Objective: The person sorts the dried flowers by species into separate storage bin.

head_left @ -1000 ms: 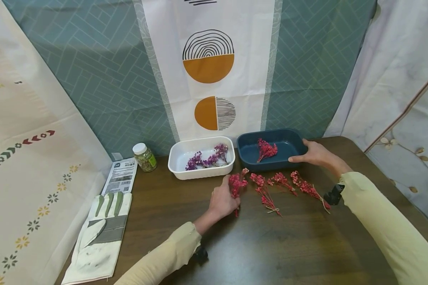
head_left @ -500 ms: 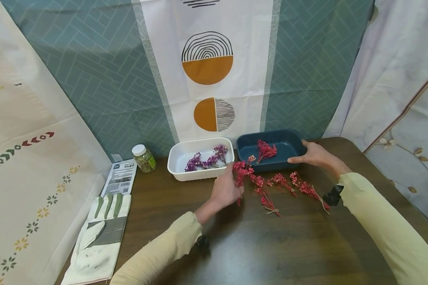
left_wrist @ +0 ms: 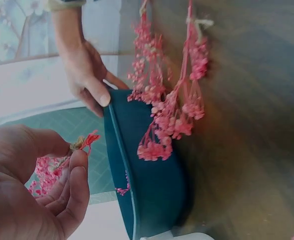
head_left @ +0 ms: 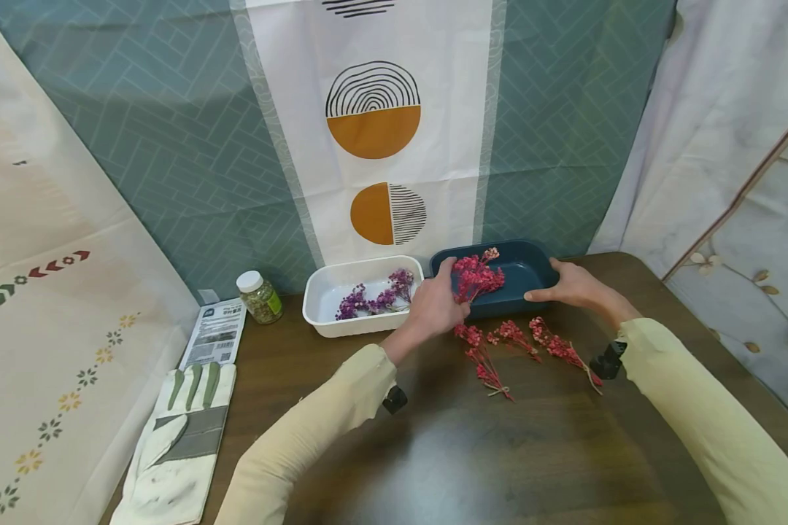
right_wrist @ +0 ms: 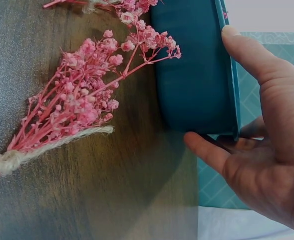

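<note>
My left hand (head_left: pixel 435 302) pinches the twine-tied stems of a pink dried-flower bunch (left_wrist: pixel 48 175) between thumb and fingers. It holds the bunch over the left part of the dark blue tray (head_left: pixel 525 271). Another pink bunch lies in that tray, partly hidden behind the held one in the head view. My right hand (head_left: pixel 579 290) grips the tray's right end, its thumb (right_wrist: pixel 251 52) on the rim and the fingers around the corner. In front of the tray lie several pink sprigs, among them a twine-tied bunch (head_left: pixel 561 348) at the right and another bunch (head_left: pixel 482 364) at the left.
A white tray (head_left: pixel 325 328) with purple dried flowers (head_left: pixel 352 304) stands left of the blue one. Farther left are a white-lidded jar (head_left: pixel 260 299), a printed packet (head_left: pixel 215 332) and work gloves (head_left: pixel 177 452). A fabric backdrop hangs behind the trays.
My left hand has lifted the pink bunch from the table in front of the trays and carried it up and right, over the blue tray. My right hand keeps its hold on the tray.
</note>
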`<state>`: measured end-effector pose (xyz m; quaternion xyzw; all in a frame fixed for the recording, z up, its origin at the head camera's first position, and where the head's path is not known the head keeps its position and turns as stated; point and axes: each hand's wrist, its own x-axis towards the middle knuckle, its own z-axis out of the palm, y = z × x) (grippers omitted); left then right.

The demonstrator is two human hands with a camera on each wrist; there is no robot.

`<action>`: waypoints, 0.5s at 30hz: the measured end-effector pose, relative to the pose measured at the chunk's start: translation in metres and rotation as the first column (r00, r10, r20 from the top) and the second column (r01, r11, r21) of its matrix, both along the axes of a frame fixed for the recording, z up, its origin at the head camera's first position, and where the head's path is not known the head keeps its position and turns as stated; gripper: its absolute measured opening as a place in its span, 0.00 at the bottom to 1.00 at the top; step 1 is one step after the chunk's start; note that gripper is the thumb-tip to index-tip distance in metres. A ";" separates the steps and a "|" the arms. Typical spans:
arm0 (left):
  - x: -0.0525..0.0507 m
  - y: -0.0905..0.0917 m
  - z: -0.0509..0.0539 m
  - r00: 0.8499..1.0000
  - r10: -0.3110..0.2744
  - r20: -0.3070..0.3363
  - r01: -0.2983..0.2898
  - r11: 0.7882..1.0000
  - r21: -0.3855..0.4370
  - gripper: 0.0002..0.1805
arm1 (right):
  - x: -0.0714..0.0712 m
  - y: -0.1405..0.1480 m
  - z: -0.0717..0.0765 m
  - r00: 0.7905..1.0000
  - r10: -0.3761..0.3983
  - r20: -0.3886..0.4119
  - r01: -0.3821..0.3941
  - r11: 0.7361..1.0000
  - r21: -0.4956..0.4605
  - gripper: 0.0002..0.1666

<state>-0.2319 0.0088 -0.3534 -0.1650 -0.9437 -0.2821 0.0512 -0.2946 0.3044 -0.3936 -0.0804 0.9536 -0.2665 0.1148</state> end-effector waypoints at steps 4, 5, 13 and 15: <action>-0.014 0.011 0.003 0.999 -0.028 -0.026 0.027 0.999 -0.034 0.45 | 0.000 0.000 0.000 1.000 -0.002 -0.004 0.002 1.000 0.004 0.71; -0.018 0.013 0.004 0.999 -0.034 -0.027 0.034 0.999 -0.035 0.45 | 0.000 0.000 -0.001 1.000 -0.003 -0.004 0.003 1.000 0.006 0.71; -0.041 0.027 0.008 0.999 -0.038 -0.025 0.037 0.999 -0.026 0.45 | -0.003 0.000 -0.002 1.000 -0.013 -0.006 0.013 1.000 0.004 0.70; -0.046 0.030 0.008 0.999 -0.037 -0.031 0.035 0.999 -0.037 0.45 | -0.003 0.000 -0.002 1.000 -0.014 -0.008 0.014 1.000 0.003 0.70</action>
